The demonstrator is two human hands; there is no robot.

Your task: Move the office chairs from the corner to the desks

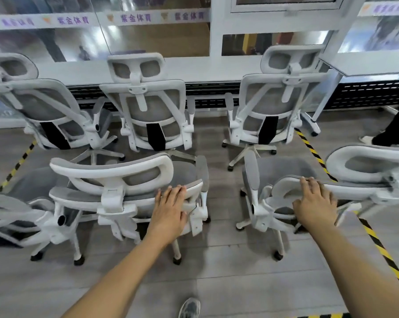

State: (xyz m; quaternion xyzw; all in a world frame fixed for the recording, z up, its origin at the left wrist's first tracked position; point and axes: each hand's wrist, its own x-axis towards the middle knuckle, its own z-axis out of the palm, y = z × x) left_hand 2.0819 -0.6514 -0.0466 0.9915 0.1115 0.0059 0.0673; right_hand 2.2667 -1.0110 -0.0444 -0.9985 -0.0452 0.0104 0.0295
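Nearest the lens, a grey sneaker (189, 308) stands on the grey plank floor (228, 271) at the bottom edge of the view, with both bare forearms reaching forward above it. Ahead, the left hand (168, 212) lies palm-down on the right end of the backrest top of the near left chair (116, 193), fingers together and curled over its white rim. Its partner, the right hand (315, 203), rests with fingers spread on the curved white frame of the near right chair (285, 196); whether it grips or only presses is hard to tell from this angle. Both chairs stand on the floor facing away. Beyond them three more chairs (145, 106) line up along the white counter (205, 67) beneath the glass wall. Yellow-black tape (313, 152) runs diagonally across the floor at the right, and another person's shoe and dark trouser leg (391, 131) show by the right edge.
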